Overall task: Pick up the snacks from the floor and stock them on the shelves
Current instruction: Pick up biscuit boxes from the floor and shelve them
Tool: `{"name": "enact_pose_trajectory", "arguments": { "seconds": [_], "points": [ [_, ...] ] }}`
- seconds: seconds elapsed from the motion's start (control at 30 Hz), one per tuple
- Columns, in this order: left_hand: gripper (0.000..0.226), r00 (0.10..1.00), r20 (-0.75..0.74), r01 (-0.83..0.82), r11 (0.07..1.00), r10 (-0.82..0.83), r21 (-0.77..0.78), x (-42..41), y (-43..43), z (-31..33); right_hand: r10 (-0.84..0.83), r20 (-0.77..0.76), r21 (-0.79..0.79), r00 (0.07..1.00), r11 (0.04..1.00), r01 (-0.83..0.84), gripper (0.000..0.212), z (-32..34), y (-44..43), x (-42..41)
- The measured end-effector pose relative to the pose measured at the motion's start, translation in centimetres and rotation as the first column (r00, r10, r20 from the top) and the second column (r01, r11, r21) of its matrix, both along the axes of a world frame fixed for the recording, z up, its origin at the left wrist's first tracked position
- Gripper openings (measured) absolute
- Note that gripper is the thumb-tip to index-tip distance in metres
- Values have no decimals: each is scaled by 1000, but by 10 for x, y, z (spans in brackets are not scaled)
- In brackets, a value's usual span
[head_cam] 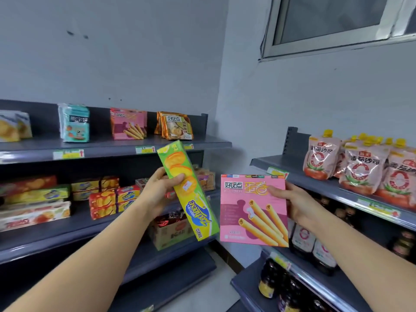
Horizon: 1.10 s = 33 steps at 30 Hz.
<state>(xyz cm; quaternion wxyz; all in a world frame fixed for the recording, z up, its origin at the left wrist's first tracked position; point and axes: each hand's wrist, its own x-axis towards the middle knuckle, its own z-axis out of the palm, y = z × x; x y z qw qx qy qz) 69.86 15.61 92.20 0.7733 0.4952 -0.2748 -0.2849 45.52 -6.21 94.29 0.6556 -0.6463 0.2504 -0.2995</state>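
Shelves [108, 147] behind; left fingers [177, 178] clamped on green box [195, 202], right fingers [276, 191] clamped on pink box [249, 212]

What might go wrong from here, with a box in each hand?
The left hand grips the green box above its middle and tilted, so the long lower end might swing or slip. The right hand holds the pink box, so no hand is free to steady the matching pink boxes and orange packets on the top shelf; sliding a box in might knock them over.
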Motion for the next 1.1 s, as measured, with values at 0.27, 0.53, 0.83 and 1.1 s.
{"name": "enact_pose_trajectory", "arguments": {
  "seconds": [0.27, 0.53, 0.83, 1.1],
  "points": [
    [41, 977, -213, -44, 961, -15, -271, 30, 16, -5, 121, -8, -16, 993, 992, -121, 56, 2, -27, 61],
    [24, 901, -390, -295, 929, 192, -223, 31, 15, -7, 313, -54, -8, 948, 950, -313, 24, -7, -27, 113],
    [27, 816, -246, -537, 844, 523, 13, 38, 42, 3, 441, -47, 15, 896, 897, -441, 66, -4, -5, 155],
    [45, 678, -318, -609, 749, 662, 262, 45, 71, 1, 509, -31, 30, 860, 861, -508, 72, 1, 30, 178]
  ]
}}
